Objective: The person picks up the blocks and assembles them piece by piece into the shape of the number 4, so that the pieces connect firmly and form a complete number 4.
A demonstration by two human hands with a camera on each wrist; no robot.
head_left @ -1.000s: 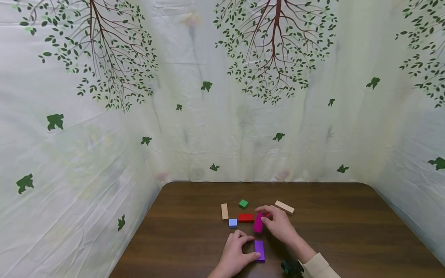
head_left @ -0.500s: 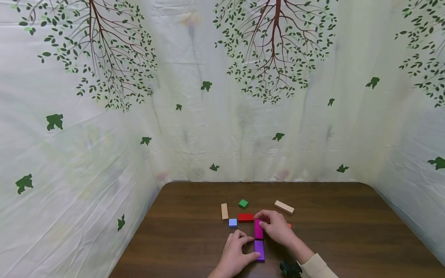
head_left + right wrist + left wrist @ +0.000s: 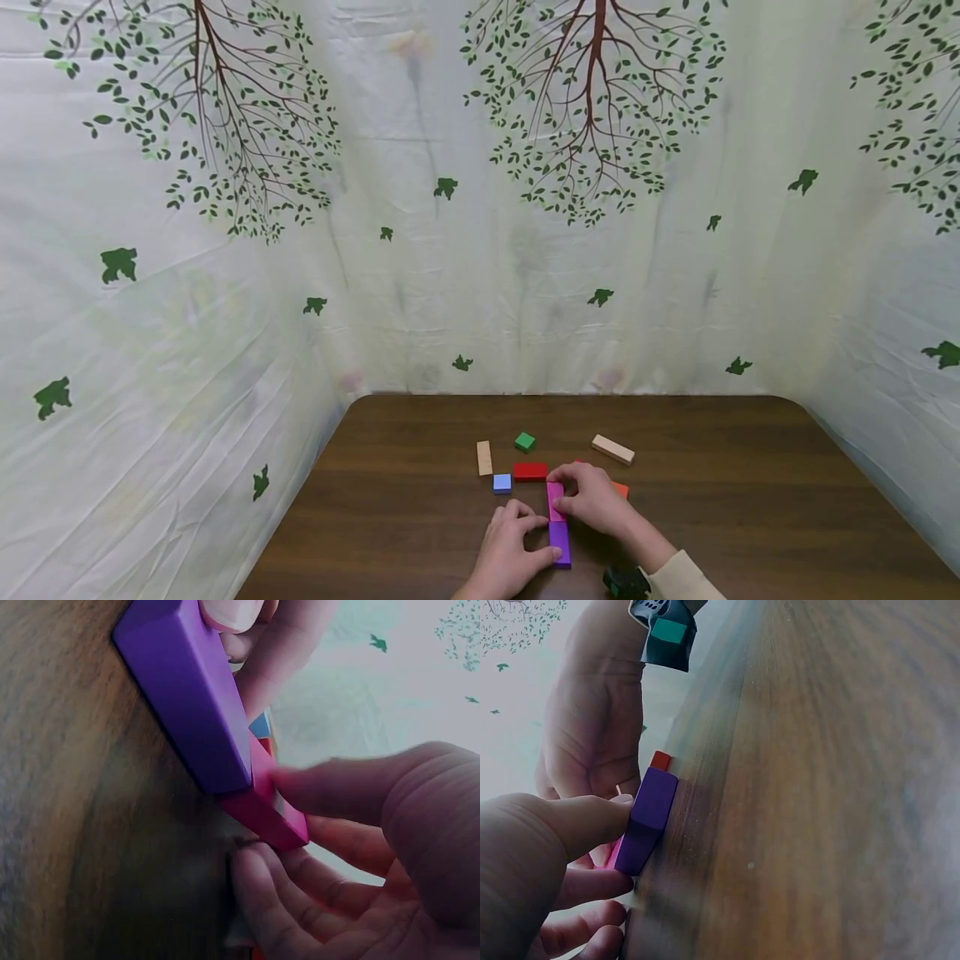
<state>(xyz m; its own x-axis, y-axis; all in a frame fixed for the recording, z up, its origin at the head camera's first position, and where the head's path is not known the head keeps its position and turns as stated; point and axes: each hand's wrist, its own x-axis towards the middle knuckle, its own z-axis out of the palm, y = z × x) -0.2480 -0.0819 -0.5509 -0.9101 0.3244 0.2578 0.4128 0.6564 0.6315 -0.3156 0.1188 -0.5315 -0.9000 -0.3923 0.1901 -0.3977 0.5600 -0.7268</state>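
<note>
In the head view my left hand (image 3: 504, 546) holds a purple block (image 3: 561, 546) near the front of the wooden table, thumb on its near end and index finger by its far end. My right hand (image 3: 597, 502) grips a magenta block (image 3: 554, 500) between thumb and fingers. The two blocks lie end to end in a line, the magenta one farther away. In the right wrist view the magenta block (image 3: 262, 796) meets the end of the purple block (image 3: 184, 697). The left wrist view shows the thumb against the purple block (image 3: 649, 821), with the magenta one mostly hidden.
A red block (image 3: 530, 472) lies just beyond the magenta one, beside a small blue block (image 3: 502, 483). Farther back are a green block (image 3: 525, 442) and two plain wooden blocks (image 3: 484, 457). An orange-red block (image 3: 621, 490) shows partly behind my right hand.
My right hand has brought the magenta block nearer and straightened it, so it now lines up with the purple block. The left hand has stayed in place.
</note>
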